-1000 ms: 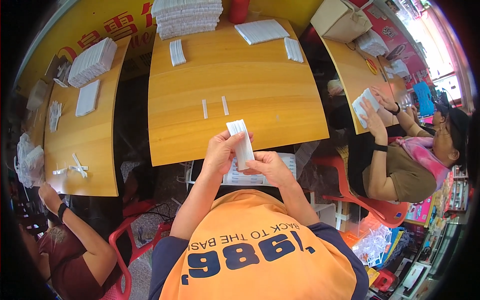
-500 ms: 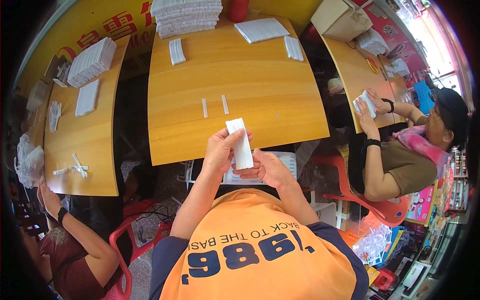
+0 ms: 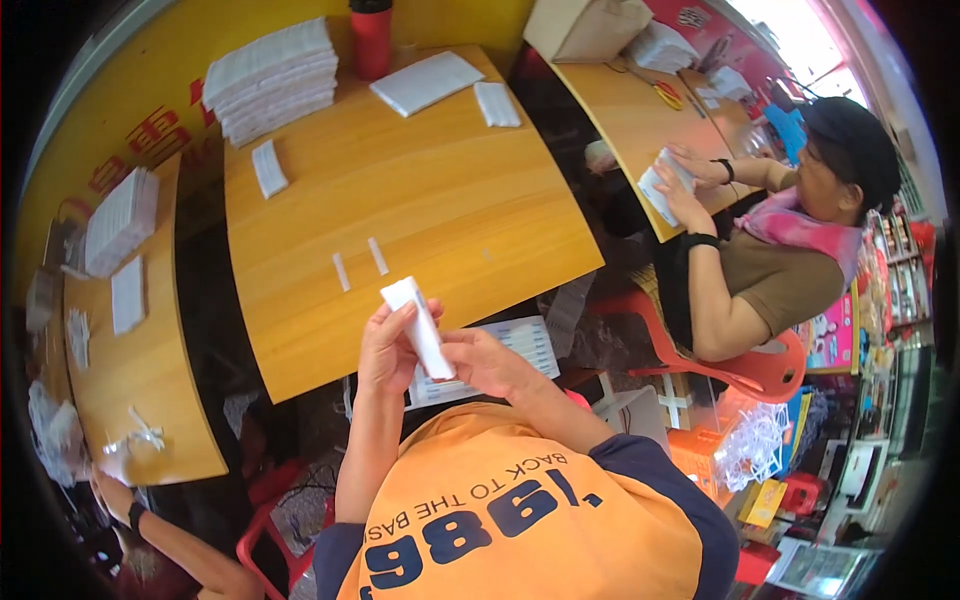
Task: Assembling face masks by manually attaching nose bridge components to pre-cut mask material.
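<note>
Above the near edge of the middle table, a narrow white bundle of flat paper-like strips [image 3: 424, 335] is held tilted between my two hands. My left hand [image 3: 385, 345] wraps it from the left, thumb on its upper face. At the lower right end, my right hand [image 3: 490, 362] grips it with thumb and fingers. Its exact kind cannot be made out. Two thin white strips, a left one [image 3: 341, 272] and a right one [image 3: 377, 256], lie apart on the wooden tabletop [image 3: 430, 190] beyond my hands.
Tall white stacks [image 3: 270, 85], a red cup [image 3: 371, 45], a flat white stack [image 3: 425, 83] and small bundles, one left [image 3: 268, 168], one right [image 3: 497, 105], sit at the back. People work at a left table [image 3: 160, 370] and a right table [image 3: 610, 120]. A printed sheet [image 3: 525, 345] lies below the table edge.
My view has turned, so the tables appear shifted left and tilted. The bundle, lined face up before, now shows a plainer white side. My right fingers have closed around its lower end.
</note>
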{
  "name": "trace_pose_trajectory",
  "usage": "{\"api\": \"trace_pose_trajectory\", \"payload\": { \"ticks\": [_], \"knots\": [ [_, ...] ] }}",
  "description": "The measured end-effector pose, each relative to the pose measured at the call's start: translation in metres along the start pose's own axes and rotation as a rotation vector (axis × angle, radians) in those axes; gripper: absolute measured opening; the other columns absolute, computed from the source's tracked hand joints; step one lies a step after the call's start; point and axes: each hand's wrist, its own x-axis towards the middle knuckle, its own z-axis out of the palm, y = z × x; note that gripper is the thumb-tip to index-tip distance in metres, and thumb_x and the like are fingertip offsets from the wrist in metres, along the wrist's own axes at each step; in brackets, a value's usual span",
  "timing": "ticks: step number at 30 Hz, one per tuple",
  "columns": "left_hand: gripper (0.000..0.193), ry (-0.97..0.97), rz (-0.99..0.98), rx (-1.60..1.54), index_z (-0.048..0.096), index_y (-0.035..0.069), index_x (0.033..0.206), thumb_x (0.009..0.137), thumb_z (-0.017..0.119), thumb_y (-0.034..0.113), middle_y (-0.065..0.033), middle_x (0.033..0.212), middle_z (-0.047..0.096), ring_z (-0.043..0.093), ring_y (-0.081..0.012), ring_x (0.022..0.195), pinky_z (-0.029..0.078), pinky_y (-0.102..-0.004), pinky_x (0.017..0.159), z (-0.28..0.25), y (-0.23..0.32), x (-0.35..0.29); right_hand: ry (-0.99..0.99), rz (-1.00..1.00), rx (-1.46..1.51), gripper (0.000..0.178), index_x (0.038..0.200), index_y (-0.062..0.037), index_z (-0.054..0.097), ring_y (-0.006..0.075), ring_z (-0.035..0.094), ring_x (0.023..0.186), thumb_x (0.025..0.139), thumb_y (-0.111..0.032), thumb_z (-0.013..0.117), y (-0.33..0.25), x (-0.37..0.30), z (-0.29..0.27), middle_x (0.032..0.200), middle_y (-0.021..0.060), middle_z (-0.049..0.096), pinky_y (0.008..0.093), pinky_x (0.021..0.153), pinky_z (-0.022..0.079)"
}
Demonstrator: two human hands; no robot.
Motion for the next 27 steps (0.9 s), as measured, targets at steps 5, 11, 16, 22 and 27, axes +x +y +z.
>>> {"api": "trace_pose_trajectory", "payload": {
  "ticks": [5, 11, 16, 22, 27],
  "knots": [
    [0.028, -0.013, 0.013, -0.057, 0.063, 0.001, 0.114, 0.091, 0.069, 0.017, -0.0147, 0.102, 0.073, 0.072, -0.0205, 0.083, 0.060, -0.0307, 0.067, -0.001, 0.004, -0.001, -0.056, -0.046, 0.083, 0.042, 0.130, 0.0041, 0.058, 0.0149, 0.066, 0.101, 0.097, -0.021, 0.064, -0.005, 0.002, 0.015, 0.115, 0.0085, 0.066, 0.0295, 0.090, 0.054],
    [0.041, 0.098, 0.166, 0.128, 0.054, 0.001, 0.134, 0.102, 0.057, 0.027, -0.0136, 0.120, 0.068, 0.067, -0.0195, 0.105, 0.053, -0.0341, 0.092, 0.010, 0.017, 0.013, 0.153, -0.375, -0.271, 0.038, 0.130, 0.0041, 0.059, 0.0073, 0.058, 0.093, 0.095, -0.010, 0.064, -0.048, 0.011, -0.004, 0.111, 0.0028, 0.064, 0.0248, 0.083, 0.049],
    [0.042, 0.292, 0.448, 0.422, 0.055, 0.000, 0.134, 0.100, 0.061, 0.025, -0.0120, 0.117, 0.069, 0.066, -0.0185, 0.107, 0.049, -0.0312, 0.095, -0.046, 0.068, 0.029, 0.605, -0.880, -1.487, 0.050, 0.131, 0.0032, 0.057, 0.0292, 0.065, 0.095, 0.086, -0.011, 0.075, -0.091, 0.044, 0.006, 0.106, 0.0147, 0.066, 0.0384, 0.085, 0.053],
    [0.047, 0.684, 0.760, 1.568, 0.057, 0.001, 0.132, 0.089, 0.068, 0.015, -0.0171, 0.136, 0.057, 0.052, -0.0321, 0.129, 0.040, -0.0416, 0.109, -0.088, 0.125, 0.087, 0.601, -0.702, -1.689, 0.058, 0.139, -0.0014, 0.050, 0.0389, 0.049, 0.120, 0.088, -0.015, 0.074, -0.063, 0.073, -0.017, 0.132, 0.0221, 0.047, 0.0460, 0.100, 0.044],
    [0.053, 0.784, 0.859, 1.871, 0.054, 0.003, 0.138, 0.091, 0.065, 0.025, -0.0175, 0.155, 0.038, 0.030, -0.0390, 0.145, 0.025, -0.0560, 0.117, -0.089, 0.122, 0.156, 0.525, -0.687, -1.820, 0.053, 0.137, -0.0060, 0.056, 0.0358, 0.052, 0.111, 0.087, -0.009, 0.072, -0.058, 0.076, -0.023, 0.124, 0.0191, 0.051, 0.0429, 0.095, 0.046]
  ]
}}
